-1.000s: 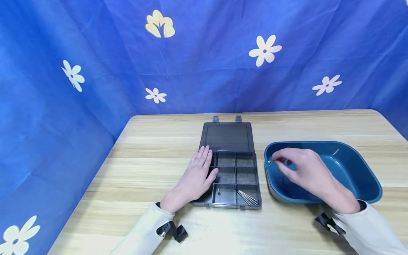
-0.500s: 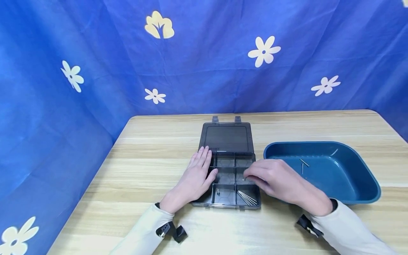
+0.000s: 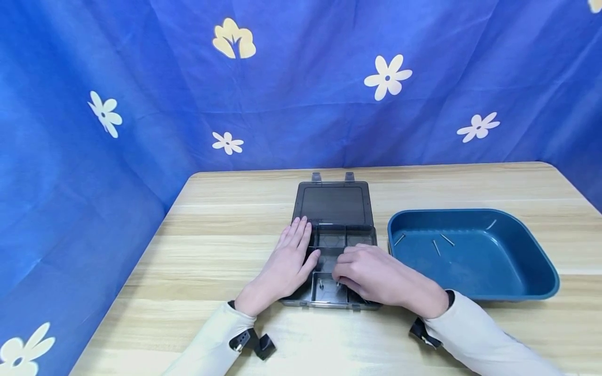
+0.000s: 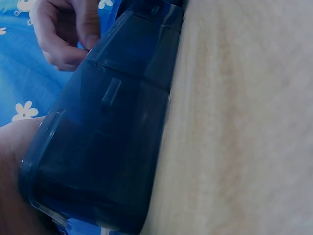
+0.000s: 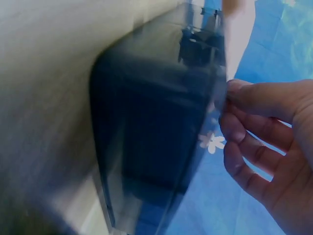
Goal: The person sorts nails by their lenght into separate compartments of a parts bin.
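Observation:
A dark, see-through organizer box (image 3: 331, 303) lies open on the table, its lid (image 3: 335, 203) folded back. My left hand (image 3: 286, 263) rests on the box's left side, fingers straight and thumb spread over a divider. My right hand (image 3: 369, 274) is over the front of the box, thumb and index finger pinching a small metal screw (image 3: 338, 284) above the front middle compartment. Another short screw (image 3: 322, 283) stands in that same compartment. The right hand covers most of the front right compartment. In the right wrist view, the curled fingers (image 5: 234, 127) are beside the box wall.
A blue plastic tub (image 3: 470, 298) stands right of the box. Inside it lie several thin screws, one by the left wall (image 3: 400, 239) and a pair near the middle (image 3: 448, 240). A blue flowered cloth (image 3: 301, 104) hangs behind the wooden table (image 3: 211, 209).
My right hand has moved left from the tub, carrying a small screw to the box's front middle compartment. It now hides the long metal pins at front right. My left hand has stayed put.

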The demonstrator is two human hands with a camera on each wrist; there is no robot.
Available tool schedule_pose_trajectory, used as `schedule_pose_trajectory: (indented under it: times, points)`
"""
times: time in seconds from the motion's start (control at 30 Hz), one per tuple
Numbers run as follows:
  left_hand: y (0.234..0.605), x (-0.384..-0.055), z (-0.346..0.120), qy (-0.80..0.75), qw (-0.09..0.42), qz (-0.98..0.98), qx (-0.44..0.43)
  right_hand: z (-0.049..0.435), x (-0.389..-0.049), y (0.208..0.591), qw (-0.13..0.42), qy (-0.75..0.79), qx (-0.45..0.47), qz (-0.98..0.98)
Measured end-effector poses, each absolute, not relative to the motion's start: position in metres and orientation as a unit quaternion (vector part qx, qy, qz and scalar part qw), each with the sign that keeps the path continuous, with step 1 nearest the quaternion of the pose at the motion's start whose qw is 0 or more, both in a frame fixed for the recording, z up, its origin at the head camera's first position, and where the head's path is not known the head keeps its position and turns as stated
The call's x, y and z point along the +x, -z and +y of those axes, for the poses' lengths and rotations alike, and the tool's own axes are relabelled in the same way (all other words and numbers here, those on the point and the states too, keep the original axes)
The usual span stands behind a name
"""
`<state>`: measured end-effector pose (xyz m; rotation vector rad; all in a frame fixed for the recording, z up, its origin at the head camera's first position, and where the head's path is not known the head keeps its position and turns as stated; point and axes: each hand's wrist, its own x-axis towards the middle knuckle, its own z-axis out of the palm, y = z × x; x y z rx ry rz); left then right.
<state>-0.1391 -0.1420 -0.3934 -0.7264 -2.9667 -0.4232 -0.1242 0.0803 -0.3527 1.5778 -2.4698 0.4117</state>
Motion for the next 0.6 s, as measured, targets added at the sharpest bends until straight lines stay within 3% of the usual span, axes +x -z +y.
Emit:
schedule_pose_trajectory:
  times: [0.6]
  points:
    - [0.397,-0.139,-0.143,0.148,0.042,-0.958,-0.24,0.063,-0.123,0.356,0.068,-0.062,0.518,-0.85]
